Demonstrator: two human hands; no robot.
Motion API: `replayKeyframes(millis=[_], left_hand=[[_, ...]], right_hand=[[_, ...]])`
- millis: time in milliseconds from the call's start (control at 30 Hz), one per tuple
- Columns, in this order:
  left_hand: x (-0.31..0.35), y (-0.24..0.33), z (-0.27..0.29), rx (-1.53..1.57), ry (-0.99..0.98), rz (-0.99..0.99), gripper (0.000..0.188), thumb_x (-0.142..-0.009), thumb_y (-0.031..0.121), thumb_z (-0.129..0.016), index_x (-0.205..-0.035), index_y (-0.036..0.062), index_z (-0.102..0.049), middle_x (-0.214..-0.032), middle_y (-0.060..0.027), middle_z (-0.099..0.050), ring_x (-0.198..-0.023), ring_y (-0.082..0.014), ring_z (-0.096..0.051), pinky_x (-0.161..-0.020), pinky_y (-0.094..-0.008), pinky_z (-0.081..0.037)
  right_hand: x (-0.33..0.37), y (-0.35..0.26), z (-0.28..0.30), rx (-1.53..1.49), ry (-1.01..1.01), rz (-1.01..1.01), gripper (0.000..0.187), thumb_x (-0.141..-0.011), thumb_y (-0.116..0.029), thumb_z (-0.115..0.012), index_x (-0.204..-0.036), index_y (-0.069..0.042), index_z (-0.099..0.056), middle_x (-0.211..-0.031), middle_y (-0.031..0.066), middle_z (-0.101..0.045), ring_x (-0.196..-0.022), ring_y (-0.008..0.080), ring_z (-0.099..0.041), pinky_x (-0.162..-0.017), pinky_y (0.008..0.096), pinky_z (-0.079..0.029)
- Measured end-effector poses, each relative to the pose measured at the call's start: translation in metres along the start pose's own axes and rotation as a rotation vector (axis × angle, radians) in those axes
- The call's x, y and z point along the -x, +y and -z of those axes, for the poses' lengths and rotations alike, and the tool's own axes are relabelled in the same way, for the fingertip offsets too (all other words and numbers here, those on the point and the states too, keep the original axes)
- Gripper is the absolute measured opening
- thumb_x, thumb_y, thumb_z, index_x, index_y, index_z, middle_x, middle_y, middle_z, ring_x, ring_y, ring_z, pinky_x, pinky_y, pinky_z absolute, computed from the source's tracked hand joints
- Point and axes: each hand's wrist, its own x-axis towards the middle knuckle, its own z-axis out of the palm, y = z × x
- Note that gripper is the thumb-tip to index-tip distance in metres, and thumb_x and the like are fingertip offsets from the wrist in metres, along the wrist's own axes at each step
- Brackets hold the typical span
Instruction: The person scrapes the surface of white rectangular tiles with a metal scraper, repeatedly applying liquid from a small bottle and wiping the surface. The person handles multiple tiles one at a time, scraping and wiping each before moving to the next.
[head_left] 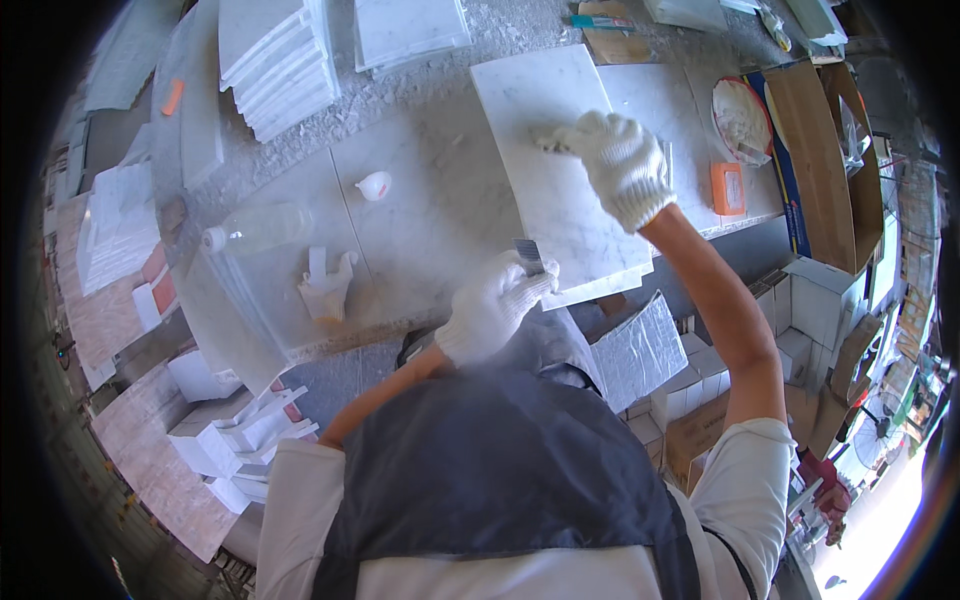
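Print in pale marks shows on the dark-blue side of a brown open cardboard carton at the right, too small to make out. Beside it on the bench stands a small orange box with a whitish label, its wording equally indistinct. A small rounded white object with a reddish mark lies left of centre.

The broad white stone slab with grey veining lies at the middle of the bench, its near edge overlapping further pale sheets. The left hand, in a white knitted glove, is closed around a small flat grey strip just by the slab's near left edge. The right hand, gloved likewise, is over the slab with a finger extended leftward; whether it grips anything, I cannot tell, and it hides part of the surface.

Toward the left, a clear plastic bottle with a white cap lies on its side, near a loose white glove. Stacked pale slabs crowd the far side; a red-rimmed round dish of whitish material sits near the carton.
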Motion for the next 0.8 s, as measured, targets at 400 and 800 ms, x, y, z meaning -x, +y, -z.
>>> replayKeyframes(millis=[400,800], left_hand=[[0.004,0.004,0.010,0.069,0.038,0.152,0.021,-0.101,0.016,-0.065,-0.115,0.0003,-0.068,-0.099,-0.0066,-0.072,-0.094,-0.0124,-0.067,-0.086,-0.0277,-0.052],[0.004,-0.002,0.014,0.120,0.060,0.088,0.021,-0.100,0.014,-0.065,-0.115,-0.0001,-0.069,-0.100,-0.0074,-0.073,-0.094,-0.0125,-0.067,-0.085,-0.0278,-0.052]], right_hand=[[0.005,0.035,0.015,-0.231,0.196,-0.240,0.028,-0.092,-0.013,-0.064,-0.117,-0.021,-0.074,-0.097,0.0115,-0.070,-0.089,0.0331,-0.070,-0.073,0.0444,-0.056],[-0.001,0.005,0.000,0.040,0.116,-0.108,0.025,-0.100,-0.024,-0.058,-0.121,-0.019,-0.072,-0.091,0.0113,-0.070,-0.070,0.0324,-0.069,-0.060,0.0435,-0.057]])
